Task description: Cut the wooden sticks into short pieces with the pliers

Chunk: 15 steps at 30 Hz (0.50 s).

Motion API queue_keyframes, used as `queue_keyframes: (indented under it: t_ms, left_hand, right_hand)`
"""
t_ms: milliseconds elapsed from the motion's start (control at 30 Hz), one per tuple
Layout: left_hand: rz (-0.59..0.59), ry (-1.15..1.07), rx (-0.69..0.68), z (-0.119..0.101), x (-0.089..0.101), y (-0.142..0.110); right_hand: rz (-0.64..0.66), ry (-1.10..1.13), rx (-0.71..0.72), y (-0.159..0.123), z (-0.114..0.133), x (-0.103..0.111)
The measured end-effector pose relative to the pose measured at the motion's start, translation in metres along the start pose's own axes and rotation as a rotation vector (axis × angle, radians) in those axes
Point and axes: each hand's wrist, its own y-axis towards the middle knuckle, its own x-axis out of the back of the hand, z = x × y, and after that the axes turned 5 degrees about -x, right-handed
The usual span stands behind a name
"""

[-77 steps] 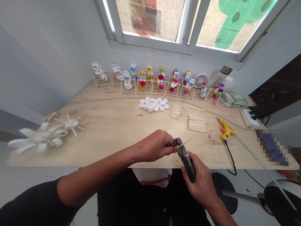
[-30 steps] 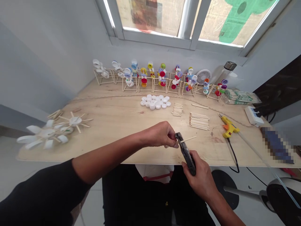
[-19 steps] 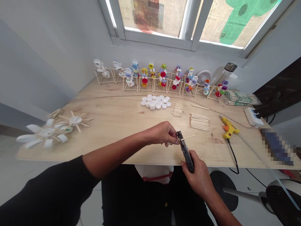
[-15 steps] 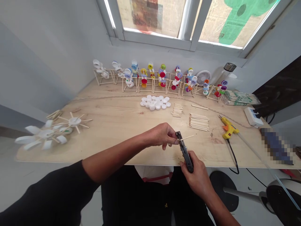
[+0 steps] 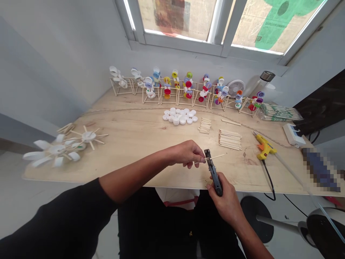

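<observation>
My left hand (image 5: 189,154) pinches a thin wooden stick (image 5: 217,156) that passes across the jaws of a dark hand tool, which looks like pliers or a cutter (image 5: 214,172). Around the tool's handles my right hand (image 5: 225,196) is closed, near the front edge of the table. The stick points to the right beyond the jaws. Past the hands lie a pile of longer wooden sticks (image 5: 230,139), a pile of short stick pieces (image 5: 205,126) and a cluster of white bottle caps (image 5: 179,117).
Small stick frames with coloured cap wheels (image 5: 188,90) line the back of the wooden table (image 5: 129,136). A yellow glue gun (image 5: 265,146), a power strip (image 5: 293,135) and bagged sticks (image 5: 280,112) are at right. Stick-and-cap wheels (image 5: 88,136) lie at left, a fan (image 5: 236,88) behind.
The camera view has shifted slightly. My left hand still pinches the stick and my right hand still holds the tool; the stick's position in the jaws looks almost the same.
</observation>
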Motion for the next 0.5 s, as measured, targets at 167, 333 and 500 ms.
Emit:
queue_keyframes:
  t_ms: [167,333,500]
  left_hand:
    - [0.025,-0.044,0.024,-0.0022,-0.0004,0.0011]
    - [0.014,-0.053,0.025,-0.0062,-0.0011,0.0023]
    - [0.006,-0.027,0.042,-0.0094,-0.0014,0.0041]
  right_hand:
    - [0.003,0.009,0.0,-0.0003,-0.0011,-0.0006]
    - [-0.002,0.004,-0.013,-0.0007,0.0001,-0.0004]
    - [-0.011,0.004,-0.022,0.0001,0.0005,-0.0007]
